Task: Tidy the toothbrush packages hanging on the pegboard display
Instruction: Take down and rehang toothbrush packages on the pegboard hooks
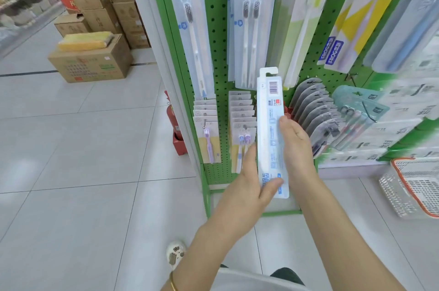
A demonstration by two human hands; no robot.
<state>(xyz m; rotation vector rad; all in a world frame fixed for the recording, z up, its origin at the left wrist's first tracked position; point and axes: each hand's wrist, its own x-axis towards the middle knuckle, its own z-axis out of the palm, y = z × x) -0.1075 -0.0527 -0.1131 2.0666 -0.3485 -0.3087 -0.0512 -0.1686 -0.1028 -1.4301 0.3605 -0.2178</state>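
Observation:
A long pale-blue toothbrush package [270, 129] stands upright in front of the green pegboard [218, 48], its back with the barcode facing me. My left hand [249, 179] holds its lower end, thumb across the front and fingers behind. My right hand [297, 145] grips its right edge around the middle. Above hang single-brush packs [190, 29] and twin-brush packs [251, 29] on metal hooks. Small purple children's brush cards [209, 133] hang lower down.
More toothbrush packs [356, 17] crowd the right panel, and a fanned row of grey cards [316, 110] hangs beside my right hand. A white and orange basket [413, 188] sits on the floor at right. Cardboard boxes [95, 57] stand at left. A red fire extinguisher [173, 122] is behind the stand.

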